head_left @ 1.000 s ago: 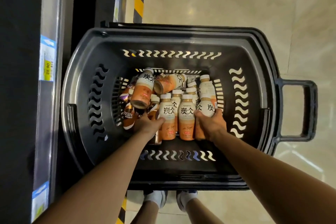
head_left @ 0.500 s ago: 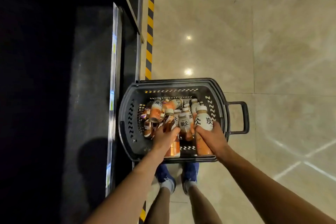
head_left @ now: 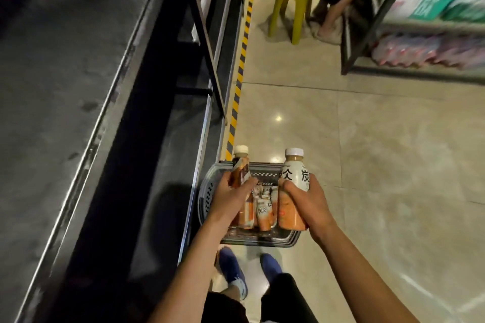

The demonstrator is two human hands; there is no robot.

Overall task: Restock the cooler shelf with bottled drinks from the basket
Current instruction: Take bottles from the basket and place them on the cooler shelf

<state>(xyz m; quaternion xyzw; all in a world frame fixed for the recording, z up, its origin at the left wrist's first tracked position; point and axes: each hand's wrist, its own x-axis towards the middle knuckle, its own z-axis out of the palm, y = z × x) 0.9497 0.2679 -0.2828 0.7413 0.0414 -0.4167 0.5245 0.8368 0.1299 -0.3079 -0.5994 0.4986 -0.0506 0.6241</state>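
Note:
The black plastic basket [head_left: 207,198] stands on the floor in front of my feet, with several orange-and-white bottles [head_left: 263,214] left inside. My left hand [head_left: 231,198] grips a brown-orange bottle [head_left: 239,169] with a white cap, lifted above the basket. My right hand [head_left: 305,202] holds a larger orange-and-white bottle [head_left: 294,186] with black characters on its label, also raised above the basket. The dark cooler [head_left: 147,113] runs along the left side; its shelves are in shadow.
A yellow-black striped tape line [head_left: 242,50] marks the floor beside the cooler. A green stool [head_left: 288,5] with a seated person's legs stands far ahead. A metal rack [head_left: 409,34] with packaged goods is at the upper right. Beige floor tiles [head_left: 367,152] spread to the right.
Both hands have lifted a bottle each out of the basket. My head has risen, so the basket looks smaller and the aisle ahead has come into view.

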